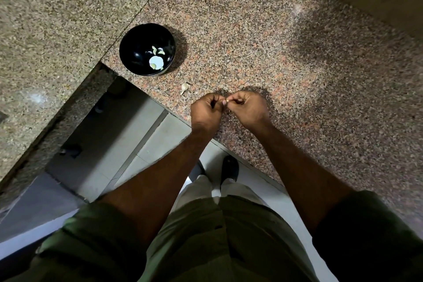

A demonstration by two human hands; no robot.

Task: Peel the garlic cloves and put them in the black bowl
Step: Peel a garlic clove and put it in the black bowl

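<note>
both hands meet over the granite counter (297,64), fingers curled: the left hand (207,111) and right hand (248,109) pinch one small garlic clove (226,100) between their fingertips, and little of it shows. the black bowl (147,49) sits well apart, up and to the left of the hands, holding pale pieces. an unpeeled clove (185,87) lies just left of the left hand. likely risks: the tiny clove squirting from the pinch onto the floor past the near edge, or skin flakes following it into the bowl.
</note>
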